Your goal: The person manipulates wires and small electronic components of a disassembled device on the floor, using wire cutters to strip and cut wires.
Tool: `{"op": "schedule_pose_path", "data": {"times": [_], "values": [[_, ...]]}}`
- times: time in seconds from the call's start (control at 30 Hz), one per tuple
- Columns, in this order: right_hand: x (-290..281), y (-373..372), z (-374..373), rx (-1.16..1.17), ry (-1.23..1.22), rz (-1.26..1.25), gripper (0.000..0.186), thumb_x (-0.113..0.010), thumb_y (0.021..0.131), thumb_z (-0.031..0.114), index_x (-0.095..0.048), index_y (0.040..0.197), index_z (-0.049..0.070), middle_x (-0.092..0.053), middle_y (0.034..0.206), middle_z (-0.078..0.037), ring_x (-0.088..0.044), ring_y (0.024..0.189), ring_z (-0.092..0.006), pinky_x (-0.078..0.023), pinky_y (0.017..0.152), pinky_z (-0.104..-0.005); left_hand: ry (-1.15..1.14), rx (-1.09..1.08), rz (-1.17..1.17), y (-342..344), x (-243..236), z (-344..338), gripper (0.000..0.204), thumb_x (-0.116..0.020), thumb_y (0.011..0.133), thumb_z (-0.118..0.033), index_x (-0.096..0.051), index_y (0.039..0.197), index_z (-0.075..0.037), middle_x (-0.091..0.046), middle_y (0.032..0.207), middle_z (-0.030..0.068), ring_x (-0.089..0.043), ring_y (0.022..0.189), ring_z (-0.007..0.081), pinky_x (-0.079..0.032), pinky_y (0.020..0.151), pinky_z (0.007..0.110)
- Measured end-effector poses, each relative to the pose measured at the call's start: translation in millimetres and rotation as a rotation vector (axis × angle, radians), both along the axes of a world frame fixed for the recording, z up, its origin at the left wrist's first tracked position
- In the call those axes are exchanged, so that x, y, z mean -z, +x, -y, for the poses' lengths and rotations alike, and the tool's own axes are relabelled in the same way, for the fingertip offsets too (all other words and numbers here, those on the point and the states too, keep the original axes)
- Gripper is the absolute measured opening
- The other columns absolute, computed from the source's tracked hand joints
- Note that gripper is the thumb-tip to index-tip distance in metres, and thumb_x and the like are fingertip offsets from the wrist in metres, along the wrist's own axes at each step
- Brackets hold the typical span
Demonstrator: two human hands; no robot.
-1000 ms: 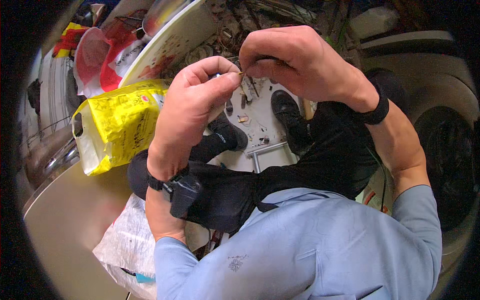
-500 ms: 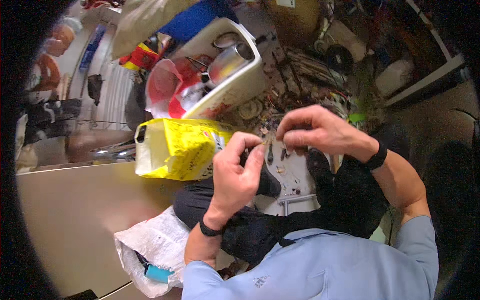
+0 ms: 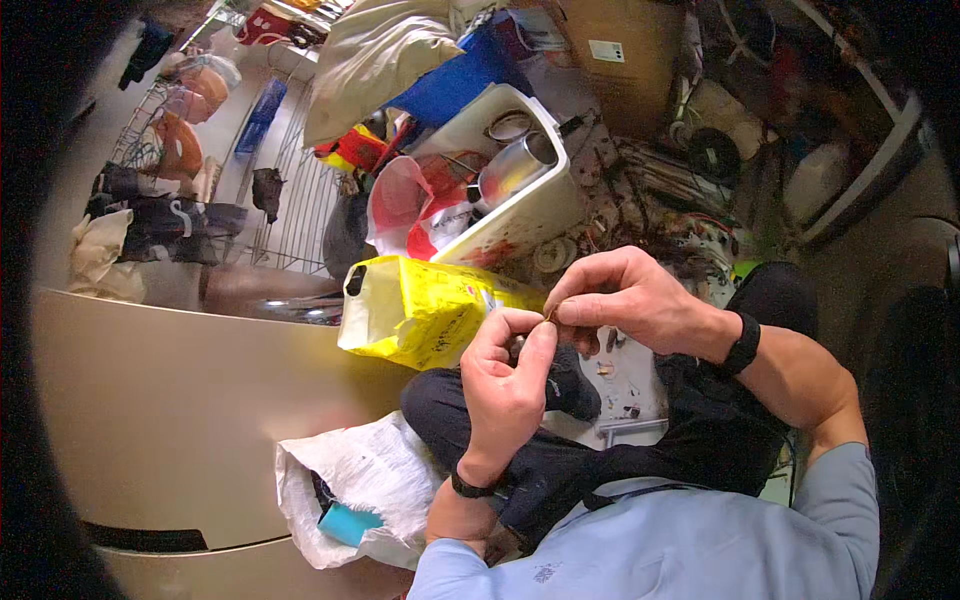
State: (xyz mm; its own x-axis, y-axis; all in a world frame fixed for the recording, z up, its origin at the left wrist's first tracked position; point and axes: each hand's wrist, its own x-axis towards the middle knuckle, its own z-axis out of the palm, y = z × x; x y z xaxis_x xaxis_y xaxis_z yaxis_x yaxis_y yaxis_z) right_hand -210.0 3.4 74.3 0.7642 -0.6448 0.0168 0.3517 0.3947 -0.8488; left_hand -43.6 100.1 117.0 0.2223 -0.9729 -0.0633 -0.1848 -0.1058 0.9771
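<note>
My left hand pinches with thumb and forefinger, and its tips meet those of my right hand. Between the fingertips shows a thin brownish, wire-like piece, mostly hidden and too small to identify surely. Something dark and rounded sits within the curled fingers of my left hand; I cannot make out what it is. Both hands are raised above my legs. Just behind my left hand lies a yellow bag on its side, its pale mouth turned left.
A white plastic bin holding a metal can and red-and-white packaging stands beyond the yellow bag. Small scraps litter the floor between my feet. A white sack with a turquoise item lies at my left, beside a beige panel.
My right hand has come down and left to meet my left fingertips, where the hands were apart before. The view has shifted, so surroundings appear farther right and lower.
</note>
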Motion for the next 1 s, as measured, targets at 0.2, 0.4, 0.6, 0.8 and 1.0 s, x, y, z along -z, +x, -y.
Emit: {"op": "schedule_pose_path", "data": {"times": [0.2,0.4,0.6,0.8,1.0], "values": [[3,16,-5,-0.018,0.087,0.132,0.016,-0.066,0.097,0.013,-0.068,0.102,-0.002,-0.068,0.084,-0.004,-0.064,0.069,-0.0105,-0.053,0.064,-0.0247,0.173,-0.009,-0.466,4,-16,0,0.012,-0.059,0.097,-0.015,-0.059,0.089,-0.005,-0.046,0.06,-0.0066,-0.037,0.045,0.0021,-0.027,0.04,0.019],[1,27,-5,-0.042,0.067,0.136,0.017,-0.065,0.098,0.014,-0.067,0.103,-0.001,-0.067,0.084,-0.003,-0.063,0.069,-0.0092,-0.052,0.063,-0.0239,0.296,-0.005,-0.775,13,-19,-1,0.014,-0.051,0.1,-0.015,-0.057,0.091,-0.006,-0.04,0.056,-0.006,-0.032,0.038,0.0041,-0.03,0.034,0.021],[-8,33,-10,0.06,-0.103,0.071,0.016,-0.064,0.097,0.012,-0.067,0.105,-0.001,-0.068,0.087,-0.004,-0.063,0.071,-0.0085,-0.052,0.063,-0.0235,0.295,0.023,-0.862,17,-19,-3,0.01,-0.049,0.101,-0.016,-0.055,0.102,-0.008,-0.033,0.055,-0.0077,-0.033,0.037,0.005,-0.029,0.035,0.021],[-7,34,-5,0.199,-0.354,-0.015,0.015,-0.067,0.094,0.01,-0.069,0.103,-0.002,-0.068,0.085,-0.003,-0.06,0.073,-0.0066,-0.05,0.062,-0.023,0.293,0.039,-0.941,23,-9,-3,0.011,-0.05,0.1,-0.015,-0.057,0.1,-0.006,-0.041,0.059,-0.005,-0.036,0.04,0.0064,-0.032,0.038,0.022],[-2,29,3,0.174,-0.467,-0.071,0.013,-0.069,0.092,0.01,-0.071,0.098,-0.002,-0.068,0.08,-0.001,-0.06,0.075,-0.006,-0.051,0.066,-0.0233,0.33,0.01,-0.851,24,-6,-1,0.007,-0.052,0.097,-0.013,-0.057,0.098,-0.008,-0.043,0.06,-0.0039,-0.037,0.04,0.0069,-0.034,0.036,0.022]]}}
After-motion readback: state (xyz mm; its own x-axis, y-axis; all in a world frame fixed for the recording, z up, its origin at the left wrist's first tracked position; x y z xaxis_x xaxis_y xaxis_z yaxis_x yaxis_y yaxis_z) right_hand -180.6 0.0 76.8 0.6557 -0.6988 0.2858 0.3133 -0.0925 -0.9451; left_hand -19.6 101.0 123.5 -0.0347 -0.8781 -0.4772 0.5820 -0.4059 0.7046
